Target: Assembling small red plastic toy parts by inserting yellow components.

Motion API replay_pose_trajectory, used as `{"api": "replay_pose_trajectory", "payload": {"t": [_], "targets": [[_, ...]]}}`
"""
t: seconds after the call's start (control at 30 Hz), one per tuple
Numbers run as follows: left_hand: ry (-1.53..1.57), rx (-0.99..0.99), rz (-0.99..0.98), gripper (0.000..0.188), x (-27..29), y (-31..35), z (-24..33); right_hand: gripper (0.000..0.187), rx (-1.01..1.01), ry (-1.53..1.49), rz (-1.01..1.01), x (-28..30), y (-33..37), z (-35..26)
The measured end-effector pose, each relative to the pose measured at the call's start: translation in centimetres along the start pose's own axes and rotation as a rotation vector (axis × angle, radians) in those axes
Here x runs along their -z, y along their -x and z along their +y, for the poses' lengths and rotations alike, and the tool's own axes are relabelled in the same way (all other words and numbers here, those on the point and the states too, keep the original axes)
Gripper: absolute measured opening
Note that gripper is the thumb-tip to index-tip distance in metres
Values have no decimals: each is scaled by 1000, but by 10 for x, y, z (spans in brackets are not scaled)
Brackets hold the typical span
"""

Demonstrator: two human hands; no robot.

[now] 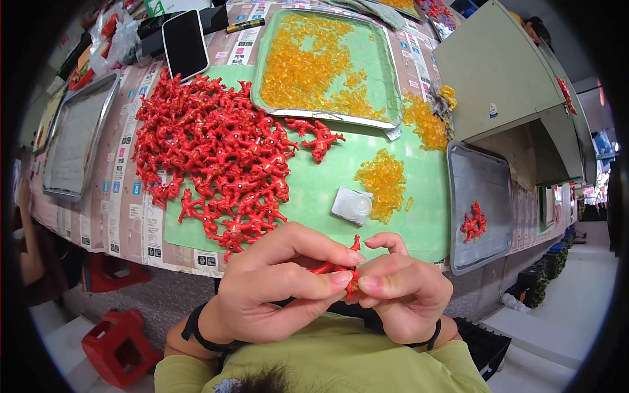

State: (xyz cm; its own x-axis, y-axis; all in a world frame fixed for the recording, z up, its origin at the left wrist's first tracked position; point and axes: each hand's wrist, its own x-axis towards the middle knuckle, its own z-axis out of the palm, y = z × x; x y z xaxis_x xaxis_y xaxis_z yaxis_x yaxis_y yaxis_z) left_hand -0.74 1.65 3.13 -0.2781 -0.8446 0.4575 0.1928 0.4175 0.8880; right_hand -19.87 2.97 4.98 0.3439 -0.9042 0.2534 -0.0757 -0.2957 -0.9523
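Note:
Close in front of my body, both hands meet around a small red toy figure (354, 245). My left hand (278, 285) is closed, pinching the figure between thumb and forefinger. My right hand (407, 288) is closed too, with its thumb and forefinger pressed together at the figure's lower end. A bit of a small yellow plastic piece (354, 287) shows at those fingertips, against the figure. Fingers cover most of the figure. Beyond my hands lie a loose pile of clear yellow pieces (382, 183) and a whitish square block (352, 205) with a rounded top.
A big heap of red figures (216, 150) covers the green mat's left half. Behind stands a tray (392, 72) of yellow pieces. A grey tray (481, 252) at right holds finished-looking red-and-yellow figures. Also around: a phone (185, 44), a metal tray (82, 134), a cabinet (504, 72), red stools (121, 347).

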Motion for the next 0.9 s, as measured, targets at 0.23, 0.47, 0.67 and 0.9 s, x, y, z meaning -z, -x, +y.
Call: {"api": "replay_pose_trajectory", "payload": {"t": [0.23,0.47,0.67,0.9], "targets": [[-34,-38,-32,20,9,-2,-1,30,109,-146,-24,-9,-4,12],[-9,-49,34,17,9,1,-4,27,128,-198,-45,-10,-7,11],[27,-4,28,17,8,3,-7,28,119,-139,-46,-7,-7,8],[28,-71,14,17,5,3,-9,29,152,-85,-23,-6,-5,10]]}}
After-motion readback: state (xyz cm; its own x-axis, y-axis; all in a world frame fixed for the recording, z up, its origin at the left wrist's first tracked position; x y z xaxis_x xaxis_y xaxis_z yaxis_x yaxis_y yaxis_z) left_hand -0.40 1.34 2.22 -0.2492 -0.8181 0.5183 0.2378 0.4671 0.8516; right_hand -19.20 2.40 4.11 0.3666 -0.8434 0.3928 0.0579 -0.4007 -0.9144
